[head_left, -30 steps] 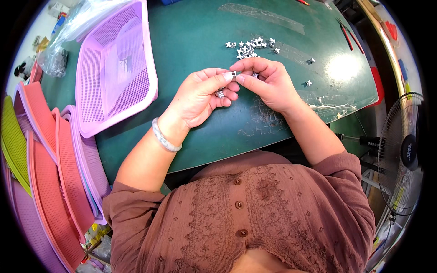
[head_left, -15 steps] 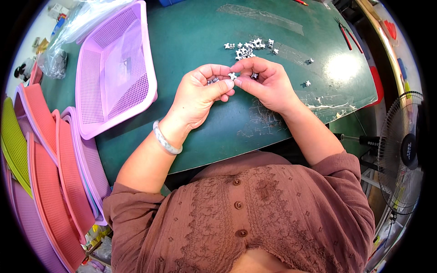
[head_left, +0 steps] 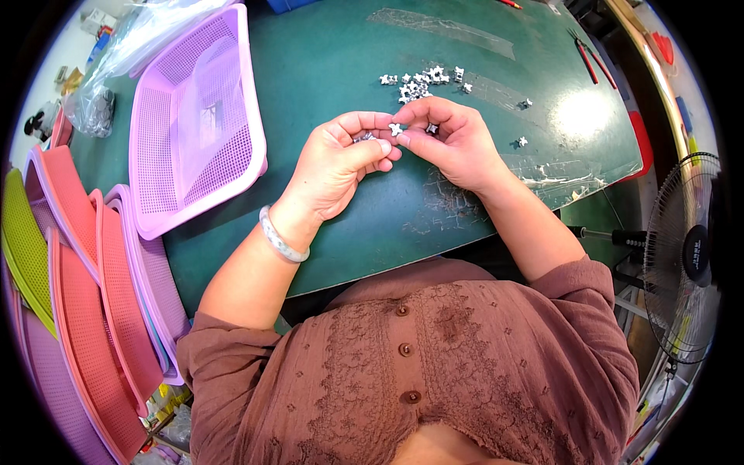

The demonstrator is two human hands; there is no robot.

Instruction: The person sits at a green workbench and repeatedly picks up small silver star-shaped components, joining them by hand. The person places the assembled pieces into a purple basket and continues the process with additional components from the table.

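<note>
Above the green table, my two hands meet at a small white cross-shaped piece [head_left: 396, 129]. My right hand [head_left: 453, 147] pinches it between thumb and forefinger. My left hand [head_left: 333, 159], with a pale bangle at its wrist, has its forefinger against the same piece. Its fingers curl round several more small grey-white pieces [head_left: 364, 137], partly hidden. One more piece [head_left: 432, 129] shows in the gap between my right thumb and forefinger; whether it is held or lies beyond, I cannot tell. Just past my hands lies a loose heap of such pieces [head_left: 418, 87].
Single pieces [head_left: 522, 142] lie to the right of the heap. A lilac mesh basket [head_left: 249, 147] with a clear plastic bag stands at left, beside stacked coloured baskets [head_left: 124, 294]. Red-handled pliers [head_left: 587, 62] lie far right; a black fan [head_left: 682, 260] stands off the table's right.
My left thumb has drawn back slightly from the cross-shaped piece. Otherwise my hands and the heap look nearly the same.
</note>
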